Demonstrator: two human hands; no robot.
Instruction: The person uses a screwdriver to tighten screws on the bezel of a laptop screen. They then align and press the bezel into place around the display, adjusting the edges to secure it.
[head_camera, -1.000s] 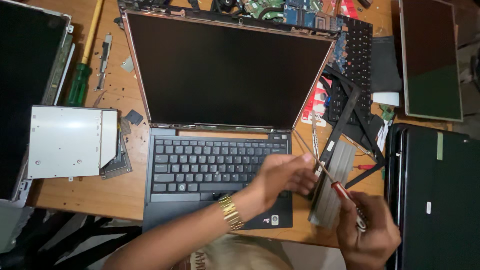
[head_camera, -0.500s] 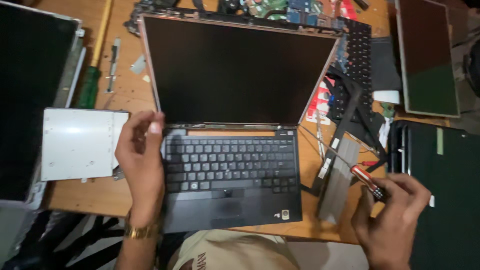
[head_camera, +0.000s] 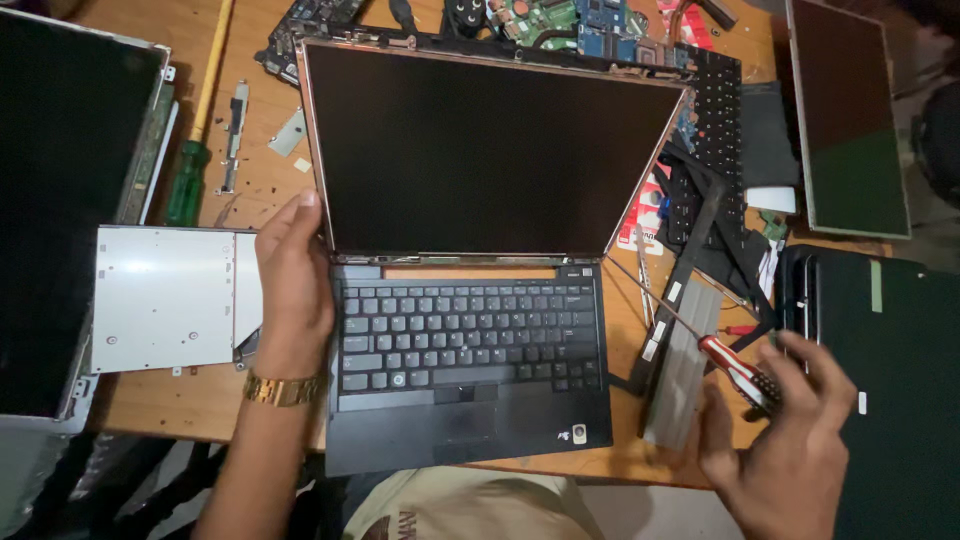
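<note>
Since half a second ago, the left hand (head_camera: 292, 290) has been shifted from the keyboard's left part up to the laptop's (head_camera: 465, 300) left edge, at the hinge corner, and the right hand (head_camera: 785, 450) has been lowered slightly to the right of the laptop. The left edge of the laptop is gripped by the left hand, fingers closed against the base and the thumb laid along the lower left corner of the bare screen panel (head_camera: 480, 140). A red-handled screwdriver (head_camera: 735, 368) is clasped in the closed right hand, its thin shaft pointed up and left toward the laptop's right hinge. Just right of the laptop, a grey strip (head_camera: 680, 385) is seen. A silver optical drive (head_camera: 165, 298) is lying just left of the laptop, and a green-handled screwdriver (head_camera: 190, 180) further up on that side.
</note>
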